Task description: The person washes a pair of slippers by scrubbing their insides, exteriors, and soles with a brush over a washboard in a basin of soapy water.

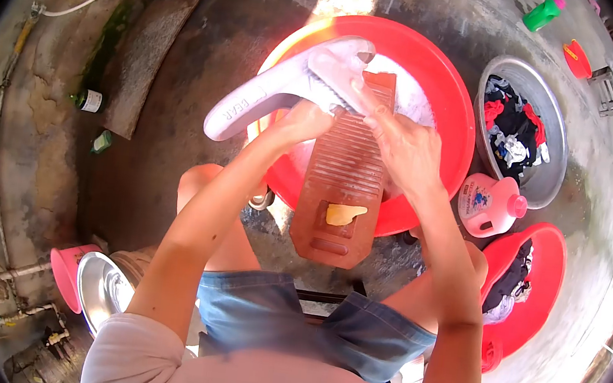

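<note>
A pale lilac slipper-like shoe (245, 101) with raised lettering is tilted over the red basin (458, 133). My left hand (307, 122) is closed on its near edge. My right hand (406, 148) grips a pale brush (349, 83), whose bristles press toward the shoe. Below both hands a brown ridged washboard (344, 158) leans out of the basin toward my knees. A piece of yellow soap (344, 214) lies in the washboard's lower recess. White suds (408, 97) show inside the basin. The contact between bristles and shoe is partly hidden by my fingers.
To the right stand a metal basin (561, 137) of clothes, a pink jug (480, 205) and a red tub (548, 295) with more clothes. A green bottle (542, 16) is at the upper right. At left are a board (147, 64), a dark bottle (90, 100) and a metal bowl (95, 285).
</note>
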{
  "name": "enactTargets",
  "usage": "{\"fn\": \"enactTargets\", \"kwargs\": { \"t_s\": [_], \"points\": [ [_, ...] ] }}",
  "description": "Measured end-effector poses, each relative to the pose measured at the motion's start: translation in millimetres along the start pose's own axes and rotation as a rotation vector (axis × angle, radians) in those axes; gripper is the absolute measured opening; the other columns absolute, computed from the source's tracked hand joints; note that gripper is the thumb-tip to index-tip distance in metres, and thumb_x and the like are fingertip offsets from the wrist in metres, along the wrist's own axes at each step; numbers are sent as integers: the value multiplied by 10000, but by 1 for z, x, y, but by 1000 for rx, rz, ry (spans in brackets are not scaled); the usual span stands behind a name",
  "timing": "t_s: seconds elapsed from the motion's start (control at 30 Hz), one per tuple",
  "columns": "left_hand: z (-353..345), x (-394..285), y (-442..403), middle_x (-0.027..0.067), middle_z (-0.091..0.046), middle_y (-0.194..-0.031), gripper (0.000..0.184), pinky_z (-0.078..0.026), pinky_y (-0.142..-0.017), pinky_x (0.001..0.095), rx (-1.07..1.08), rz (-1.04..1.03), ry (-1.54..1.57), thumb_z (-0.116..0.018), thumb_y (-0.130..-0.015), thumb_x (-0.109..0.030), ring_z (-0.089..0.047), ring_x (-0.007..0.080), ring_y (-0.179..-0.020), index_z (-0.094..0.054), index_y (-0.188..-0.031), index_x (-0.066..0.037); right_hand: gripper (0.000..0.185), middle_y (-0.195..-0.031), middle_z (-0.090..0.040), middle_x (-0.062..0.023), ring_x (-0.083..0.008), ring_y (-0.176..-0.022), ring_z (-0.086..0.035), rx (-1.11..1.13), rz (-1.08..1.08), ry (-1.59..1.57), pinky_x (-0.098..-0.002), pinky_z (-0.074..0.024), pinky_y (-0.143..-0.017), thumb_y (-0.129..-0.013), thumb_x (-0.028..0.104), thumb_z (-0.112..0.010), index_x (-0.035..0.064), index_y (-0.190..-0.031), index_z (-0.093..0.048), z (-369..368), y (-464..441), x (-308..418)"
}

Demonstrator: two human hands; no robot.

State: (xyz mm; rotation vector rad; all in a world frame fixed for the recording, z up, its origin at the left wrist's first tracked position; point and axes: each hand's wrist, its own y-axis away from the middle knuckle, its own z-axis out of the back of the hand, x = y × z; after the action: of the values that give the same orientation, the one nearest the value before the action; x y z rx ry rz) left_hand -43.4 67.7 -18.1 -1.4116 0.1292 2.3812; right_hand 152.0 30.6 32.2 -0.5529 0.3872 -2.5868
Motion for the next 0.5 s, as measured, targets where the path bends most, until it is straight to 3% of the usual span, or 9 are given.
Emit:
{"fn": "enactTargets", "kwargs": {
  "t_s": [0.03, 0.07, 0.17, 0.2, 0.3, 0.33, 0.43, 0.5],
  "points": [
    [2, -5, 0, 165, -507, -1194, 358, -356, -971, 384, -42, -108, -77, -481, -908, -200, -470, 256, -1128, -464, -1219, -23, 496, -566, -566, -100, -266, -468, -583, -10, -33, 14, -383, -487, -430, -879, 275, -549, 389, -1341, -411, 3, -6, -11],
    [3, -12, 1, 184, -482, -1222, 382, -347, -981, 387, -1, -8, -5, -488, -909, -227, -445, 272, -1158, -451, -1232, -27, 489, -563, -551, -83, -256, -458, -579, -26, -77, -6, -384, -483, -423, -880, 292, -540, 399, -1339, -410, 8, -10, -23],
    [18, 3, -9, 207, -519, -1186, 317, -371, -961, 422, 326, 96, -189, -443, -897, -153, -476, 318, -1142, -488, -1183, -22, 476, -592, -575, -73, -230, -454, -579, 21, 139, 18, -371, -481, -416, -890, 296, -522, 392, -1342, -409, -6, 7, 6],
    [12, 4, -1, 159, -475, -1249, 382, -342, -986, 390, 205, 122, -97, -473, -932, -251, -432, 276, -1169, -444, -1258, -56, 462, -623, -598, -69, -214, -443, -569, 65, 247, 82, -362, -477, -412, -896, 320, -513, 389, -1341, -411, -5, 9, 19],
    [1, 5, 5, 135, -490, -1230, 368, -361, -960, 390, 28, 141, 6, -465, -940, -276, -443, 246, -1147, -463, -1240, -63, 461, -600, -584, -67, -213, -439, -563, -57, 70, -2, -359, -478, -416, -890, 343, -522, 394, -1336, -418, -5, -4, -17],
    [1, 2, 6, 135, -496, -1219, 372, -365, -960, 384, 3, 116, 31, -467, -940, -273, -450, 247, -1140, -461, -1241, -54, 473, -582, -573, -65, -215, -436, -560, -81, -93, -66, -363, -474, -413, -873, 348, -553, 395, -1327, -431, 5, -8, -28],
    [3, -5, 5, 137, -514, -1183, 386, -378, -957, 364, -55, 30, 96, -473, -941, -266, -473, 249, -1116, -454, -1244, -28, 494, -575, -576, -63, -221, -431, -555, -91, -40, -22, -357, -467, -405, -855, 329, -586, 388, -1323, -439, 0, 4, -9],
    [13, 6, -1, 144, -509, -1207, 413, -371, -979, 360, 149, 53, -20, -493, -934, -249, -471, 258, -1139, -431, -1276, -26, 521, -533, -545, -54, -215, -416, -540, -131, 175, 21, -350, -444, -388, -839, 279, -617, 382, -1321, -447, -10, 8, 12]
  ]
}}
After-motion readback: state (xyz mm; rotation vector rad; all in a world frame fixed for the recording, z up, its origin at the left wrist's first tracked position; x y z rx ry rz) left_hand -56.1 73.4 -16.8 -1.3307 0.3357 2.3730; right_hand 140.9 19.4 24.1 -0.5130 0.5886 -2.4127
